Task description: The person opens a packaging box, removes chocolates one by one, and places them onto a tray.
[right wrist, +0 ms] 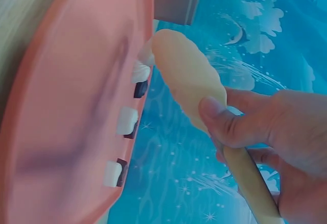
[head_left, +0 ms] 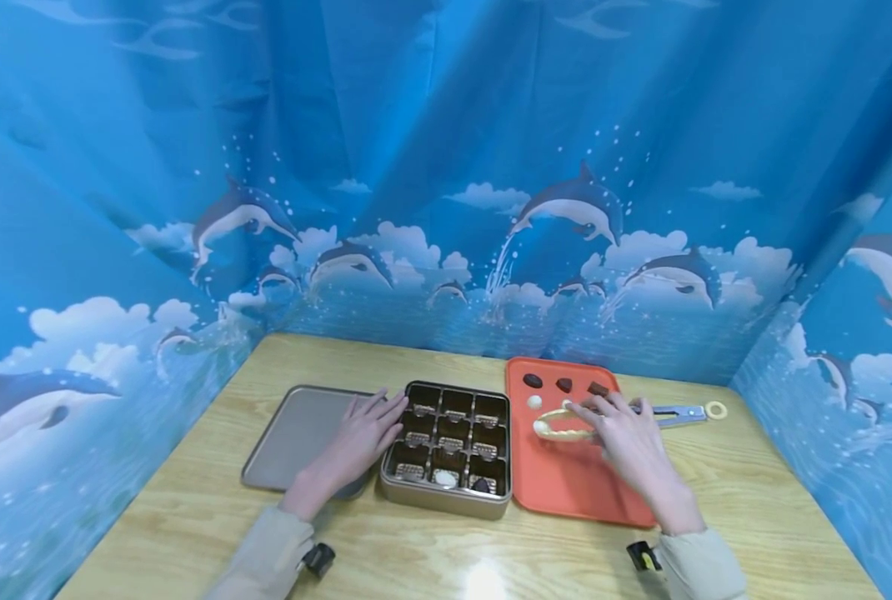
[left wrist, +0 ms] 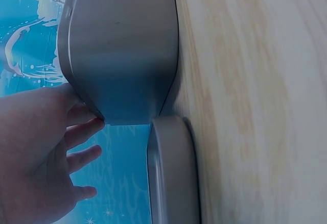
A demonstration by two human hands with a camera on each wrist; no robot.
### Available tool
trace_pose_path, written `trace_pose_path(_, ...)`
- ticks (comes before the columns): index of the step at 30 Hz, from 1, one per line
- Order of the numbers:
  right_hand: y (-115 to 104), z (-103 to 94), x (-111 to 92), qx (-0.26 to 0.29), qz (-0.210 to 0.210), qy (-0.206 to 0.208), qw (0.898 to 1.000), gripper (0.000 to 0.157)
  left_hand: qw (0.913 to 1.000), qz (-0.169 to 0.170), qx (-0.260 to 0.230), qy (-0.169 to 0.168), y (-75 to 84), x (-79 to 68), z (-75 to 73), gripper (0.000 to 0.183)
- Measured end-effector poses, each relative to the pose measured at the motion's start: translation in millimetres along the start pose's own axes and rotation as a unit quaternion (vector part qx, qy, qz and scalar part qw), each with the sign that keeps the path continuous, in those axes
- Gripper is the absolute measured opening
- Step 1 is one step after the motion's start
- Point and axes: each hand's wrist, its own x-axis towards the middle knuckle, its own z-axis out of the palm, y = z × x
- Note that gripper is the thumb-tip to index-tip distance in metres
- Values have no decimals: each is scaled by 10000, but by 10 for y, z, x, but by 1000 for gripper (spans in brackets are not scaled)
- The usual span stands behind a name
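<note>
My right hand [head_left: 628,437] grips a pair of tongs [head_left: 671,413] with cream scalloped tips, held over the red tray [head_left: 581,492]. A white chocolate [head_left: 541,427] sits at the tips of the tongs; the right wrist view shows it partly hidden behind the near tip. My left hand [head_left: 363,433] has its fingers extended, and they touch the left rim of a metal box [head_left: 446,497] divided into compartments. In its front row, a white chocolate [head_left: 445,479] lies in the middle compartment and a dark chocolate [head_left: 480,485] in the right one.
Along the red tray's far end lie dark chocolates [head_left: 533,381], with white chocolates [head_left: 534,402] in a row nearer me. A grey metal lid [head_left: 296,433] lies left of the box, partly under my left forearm. A dolphin-print curtain [head_left: 431,167] surrounds the wooden table [head_left: 386,550].
</note>
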Motion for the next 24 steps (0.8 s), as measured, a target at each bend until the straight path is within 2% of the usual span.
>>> trace_pose_path(4, -17, 52, -1, -65, -38, -120, 9999, 62, 10000, 9, 11, 6, 1, 1, 2, 47)
trace_pose_path(13, -74, 146, 35, -236, -160, 8, 9996, 62, 10000, 62, 14, 70, 11, -1, 0, 47)
trace_pose_path(20, -79, 158, 38, -168, -83, -199, 9996, 66, 9999, 67, 44, 119, 13, -7, 3, 46)
trace_pose_path(24, -49, 123, 48, -191, 2, 69, 9998, 70, 9999, 77, 70, 125, 12, -7, 1, 46)
